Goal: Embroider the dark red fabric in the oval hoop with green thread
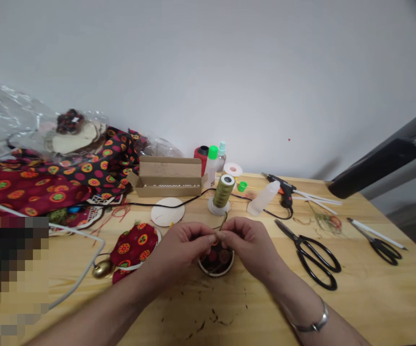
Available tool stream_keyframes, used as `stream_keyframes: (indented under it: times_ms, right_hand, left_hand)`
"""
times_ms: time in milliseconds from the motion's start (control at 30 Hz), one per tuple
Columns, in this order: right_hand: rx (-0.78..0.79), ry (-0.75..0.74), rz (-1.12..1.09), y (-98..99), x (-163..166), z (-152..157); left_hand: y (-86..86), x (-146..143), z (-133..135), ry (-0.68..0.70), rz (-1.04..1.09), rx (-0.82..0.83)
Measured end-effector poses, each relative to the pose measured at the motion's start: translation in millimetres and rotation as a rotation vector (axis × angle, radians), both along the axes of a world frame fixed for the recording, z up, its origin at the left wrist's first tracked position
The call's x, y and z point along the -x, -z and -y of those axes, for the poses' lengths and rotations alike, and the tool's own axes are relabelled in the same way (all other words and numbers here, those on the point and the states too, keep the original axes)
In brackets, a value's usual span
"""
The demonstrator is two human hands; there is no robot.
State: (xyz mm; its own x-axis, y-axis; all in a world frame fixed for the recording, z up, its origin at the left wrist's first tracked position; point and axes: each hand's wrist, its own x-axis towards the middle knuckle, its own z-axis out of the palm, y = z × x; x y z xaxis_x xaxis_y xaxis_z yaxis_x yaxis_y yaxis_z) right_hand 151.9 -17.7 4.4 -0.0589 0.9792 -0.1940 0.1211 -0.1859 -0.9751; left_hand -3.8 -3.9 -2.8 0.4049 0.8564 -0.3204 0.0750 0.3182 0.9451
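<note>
Olive-green cord (pixel 224 220) — long axis up and slightly right — in both hands (pixel 188 242) (pixel 247 244), fingertips closely pinched

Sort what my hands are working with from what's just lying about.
Apparently in use: green thread at your left hand and right hand; green spool; round patterned piece beneath.

Apparently lying about: large scissors; small scissors; glue gun; cardboard box.
</note>
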Motion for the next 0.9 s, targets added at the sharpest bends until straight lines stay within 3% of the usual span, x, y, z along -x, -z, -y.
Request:
stream_keyframes:
  times_ms: [167, 367, 900]
  right_hand:
    - [0.01, -0.015, -0.052, -1.8, -1.6, 0.9]
    - [0.045, -0.022, -0.122, -4.1, -3.3, 2.4]
    - [0.113, -0.059, -0.282, -2.2, -3.4, 3.2]
  left_hand:
    - [7.5, 2.7, -2.8, 0.047, 0.15, 0.081]
    - [4.5, 2.2, -2.1, 0.061, 0.212, 0.149]
    - [5.2, 1.9, 0.1, 0.072, 0.247, 0.15]
